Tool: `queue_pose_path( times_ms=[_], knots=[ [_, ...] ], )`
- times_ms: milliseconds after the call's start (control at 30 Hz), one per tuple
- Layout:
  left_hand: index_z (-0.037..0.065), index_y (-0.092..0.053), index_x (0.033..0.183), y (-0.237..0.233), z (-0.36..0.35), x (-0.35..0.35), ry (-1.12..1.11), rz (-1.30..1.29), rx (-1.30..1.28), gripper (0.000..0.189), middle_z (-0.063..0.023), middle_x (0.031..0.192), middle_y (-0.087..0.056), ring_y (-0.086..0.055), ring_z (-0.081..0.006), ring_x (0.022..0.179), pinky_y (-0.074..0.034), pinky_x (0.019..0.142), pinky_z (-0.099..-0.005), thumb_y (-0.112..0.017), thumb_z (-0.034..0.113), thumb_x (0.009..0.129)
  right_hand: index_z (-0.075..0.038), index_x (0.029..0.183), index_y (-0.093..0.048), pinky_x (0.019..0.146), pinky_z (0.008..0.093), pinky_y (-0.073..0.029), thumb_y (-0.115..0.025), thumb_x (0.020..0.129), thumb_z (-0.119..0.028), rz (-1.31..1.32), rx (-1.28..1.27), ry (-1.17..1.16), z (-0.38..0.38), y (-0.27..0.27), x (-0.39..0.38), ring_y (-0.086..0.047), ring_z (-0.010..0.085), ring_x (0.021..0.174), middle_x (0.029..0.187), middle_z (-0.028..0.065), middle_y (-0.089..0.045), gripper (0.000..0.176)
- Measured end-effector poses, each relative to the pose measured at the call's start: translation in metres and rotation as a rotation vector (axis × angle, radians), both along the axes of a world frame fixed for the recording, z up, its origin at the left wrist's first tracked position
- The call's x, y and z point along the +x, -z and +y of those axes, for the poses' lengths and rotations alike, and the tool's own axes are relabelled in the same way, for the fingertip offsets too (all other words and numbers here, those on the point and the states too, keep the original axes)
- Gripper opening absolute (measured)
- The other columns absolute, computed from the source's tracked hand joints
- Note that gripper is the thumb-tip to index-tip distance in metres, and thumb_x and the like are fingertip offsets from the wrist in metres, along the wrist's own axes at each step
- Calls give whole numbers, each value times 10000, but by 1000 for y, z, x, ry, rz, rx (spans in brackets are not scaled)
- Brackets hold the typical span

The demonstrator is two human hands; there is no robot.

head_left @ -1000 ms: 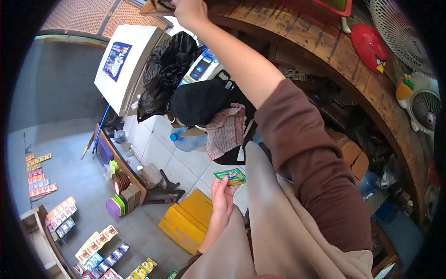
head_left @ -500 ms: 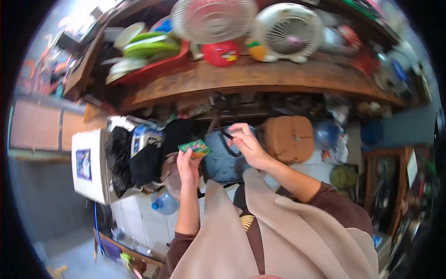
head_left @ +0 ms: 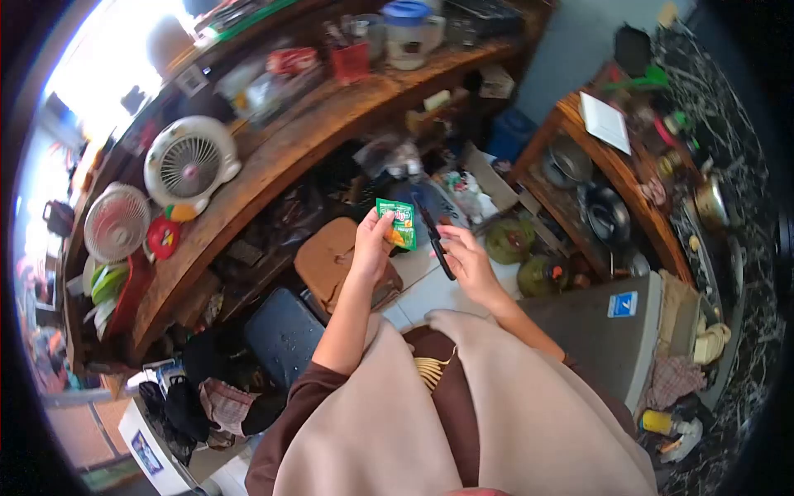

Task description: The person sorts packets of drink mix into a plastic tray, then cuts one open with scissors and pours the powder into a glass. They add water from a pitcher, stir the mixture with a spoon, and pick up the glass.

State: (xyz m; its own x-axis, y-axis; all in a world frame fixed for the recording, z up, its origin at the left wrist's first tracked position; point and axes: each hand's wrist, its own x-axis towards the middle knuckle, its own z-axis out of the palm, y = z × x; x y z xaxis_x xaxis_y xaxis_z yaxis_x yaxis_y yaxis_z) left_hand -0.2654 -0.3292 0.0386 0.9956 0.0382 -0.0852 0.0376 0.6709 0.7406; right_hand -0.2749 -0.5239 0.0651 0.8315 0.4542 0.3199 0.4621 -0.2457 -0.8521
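Presently the left hand (head_left: pixel 372 246), extended forward, pinched a green sachet (head_left: pixel 398 224) under its thumb, while just beside that grip the right hand (head_left: pixel 470 266) held a slanted black tool (head_left: pixel 436 242).

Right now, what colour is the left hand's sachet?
The sachet is mostly green; best in head view.

a white fan (head_left: pixel 188 169) and a pinkish fan (head_left: pixel 116 221) on a wooden counter (head_left: pixel 318 120), a blue-lidded jug (head_left: pixel 407 37) near a red utensil holder (head_left: pixel 351 62), a brown bag (head_left: pixel 335 256) below, green gas cylinders (head_left: pixel 510 241), a blue sticker (head_left: pixel 622 304)
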Motion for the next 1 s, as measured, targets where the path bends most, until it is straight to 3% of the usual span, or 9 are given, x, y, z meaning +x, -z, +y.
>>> queue_pose_path(
  times_ms=[167,300,500,533,567,633,667,900,1000],
  knots=[
    [70,-522,986,-15,-79,39,151,71,20,162,-36,949,-598,-595,-145,858,-506,742,-334,-546,153,849,18,865,-570,794,305,-447,-595,761,-11,-36,-57,124,-87,-3,20,-574,231,872,949,128,-572,110],
    [78,-527,984,-18,-100,68,186,137,138,163,-28,930,-609,-607,-130,799,-522,697,-312,-561,147,840,-4,996,-375,675,277,-489,-633,695,11,270,390,215,-117,37,46,-602,156,756,866,107,-601,396],
    [41,-580,890,3,-108,143,215,138,336,120,-39,819,-636,-609,-103,706,-502,619,-250,-611,124,808,6,997,-478,615,225,-448,-681,683,-11,529,374,324,-148,86,125,-568,122,669,763,70,-588,374],
    [34,-591,867,9,-110,160,234,109,344,115,-38,798,-638,-607,-97,691,-492,618,-239,-618,126,805,6,927,-487,624,238,-428,-728,697,-185,531,283,303,-148,65,133,-537,129,676,750,56,-556,384],
    [34,-591,867,17,-113,175,251,109,336,115,-38,798,-638,-607,-97,691,-492,618,-239,-618,126,805,6,927,-487,624,238,-428,-728,697,-185,531,278,321,-148,51,140,-537,129,676,750,56,-556,384],
    [34,-591,866,19,-120,216,289,86,334,113,-38,805,-636,-606,-96,686,-492,620,-238,-617,125,805,7,883,-471,667,274,-422,-722,688,-376,485,-218,306,-151,26,169,-522,157,752,788,82,-525,497],
    [31,-586,864,20,-122,234,303,104,330,110,-38,803,-633,-601,-93,675,-491,616,-241,-617,118,804,9,855,-454,715,311,-412,-672,674,-529,463,-266,252,-152,21,182,-505,202,817,839,117,-497,607],
    [28,-526,902,12,-134,347,547,-150,527,227,-22,826,-587,-559,-79,757,-468,687,-237,-668,25,725,26,907,-460,757,345,-414,-638,682,-565,491,-565,175,-150,-16,274,-517,273,858,922,159,-518,657],
    [28,-479,946,10,-148,368,583,-138,552,304,-26,865,-568,-547,-83,781,-464,699,-233,-680,23,718,23,824,-509,672,368,-427,-619,721,-536,497,-526,237,-156,-9,292,-548,331,748,792,196,-552,579]
  ],
)
